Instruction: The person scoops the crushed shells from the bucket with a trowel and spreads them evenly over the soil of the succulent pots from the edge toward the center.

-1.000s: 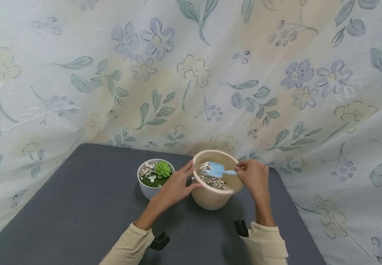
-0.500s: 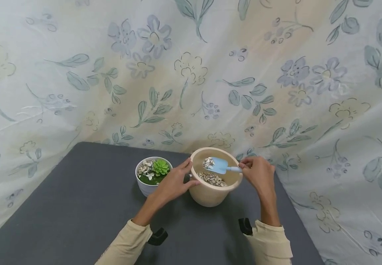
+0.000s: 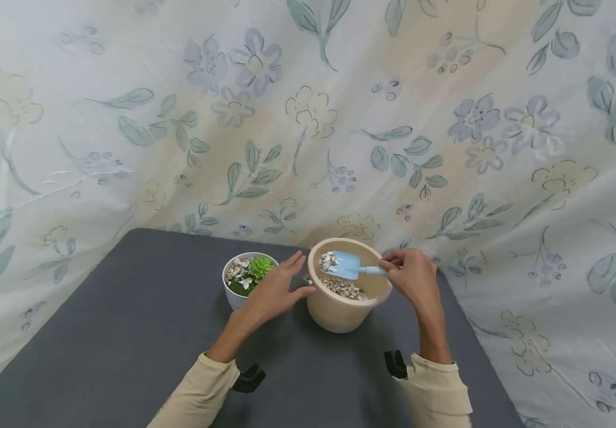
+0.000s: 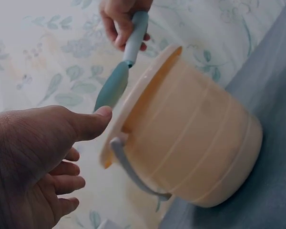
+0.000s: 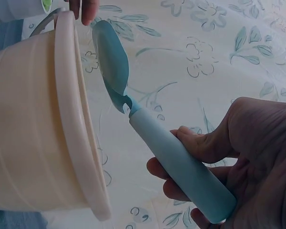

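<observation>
A light-blue garden trowel [image 3: 346, 265] carries small pebbles [image 3: 328, 261] on the tip of its blade, over the mouth of a beige bucket [image 3: 338, 318]. My right hand [image 3: 413, 276] grips its handle [image 5: 176, 162] between thumb and fingers. More pebbles [image 3: 344, 289] lie inside the bucket. Beside the bucket's left rim is my left hand [image 3: 271, 292], fingers extended and thumb pointing toward the rim; it holds nothing. The left wrist view shows the bucket's grey carry handle [image 4: 136, 176] hanging down its side.
Left of the bucket, partly behind my left hand, stands a white pot [image 3: 234, 299] with a green succulent [image 3: 261, 268] and pebbles. Both vessels stand on a dark grey table [image 3: 126, 333]. A flowered cloth [image 3: 308, 119] hangs behind and at the sides.
My left hand has come away from the bucket's rim toward the left. The loaded trowel has risen a little from the pebbles in the bucket and shifted left.
</observation>
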A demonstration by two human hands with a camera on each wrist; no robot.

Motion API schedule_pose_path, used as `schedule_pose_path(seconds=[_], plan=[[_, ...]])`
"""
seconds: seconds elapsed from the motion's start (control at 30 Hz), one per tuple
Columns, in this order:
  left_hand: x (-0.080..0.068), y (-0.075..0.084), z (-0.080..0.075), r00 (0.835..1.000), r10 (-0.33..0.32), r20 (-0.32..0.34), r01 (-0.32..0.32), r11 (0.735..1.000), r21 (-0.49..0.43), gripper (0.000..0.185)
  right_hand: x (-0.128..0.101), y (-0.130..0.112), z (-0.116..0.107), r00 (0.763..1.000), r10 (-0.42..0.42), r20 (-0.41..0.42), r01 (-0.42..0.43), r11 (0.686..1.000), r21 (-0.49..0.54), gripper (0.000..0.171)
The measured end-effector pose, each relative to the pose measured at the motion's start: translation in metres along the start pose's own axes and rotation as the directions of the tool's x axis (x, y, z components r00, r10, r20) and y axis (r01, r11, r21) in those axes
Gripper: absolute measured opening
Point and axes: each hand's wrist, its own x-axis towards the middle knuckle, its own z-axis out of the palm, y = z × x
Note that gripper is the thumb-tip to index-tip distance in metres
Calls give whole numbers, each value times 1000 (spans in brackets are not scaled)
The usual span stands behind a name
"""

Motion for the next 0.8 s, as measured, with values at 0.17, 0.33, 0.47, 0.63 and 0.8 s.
schedule_pose_path(seconds=[0.17,0.33,0.47,0.63,0.8], plan=[[-4,-6,-14,1000,-4,-22,4,1000,20,78,1,-7,2,999,-33,7,33,999,12,19],[-6,-14,-23,1000,-7,-26,8,999,39,78,4,-16,5,999,-33,18,33,999,27,18],[-9,-17,-27,1000,-1,-31,2,999,43,78,6,-23,8,999,-33,26,32,999,33,18],[-11,-21,-31,999,-15,-33,17,998,57,79,8,-29,10,998,-37,43,35,998,52,17],[-13,-24,-36,999,-30,-27,31,998,58,79,8,-33,15,998,-36,55,33,998,56,17]])
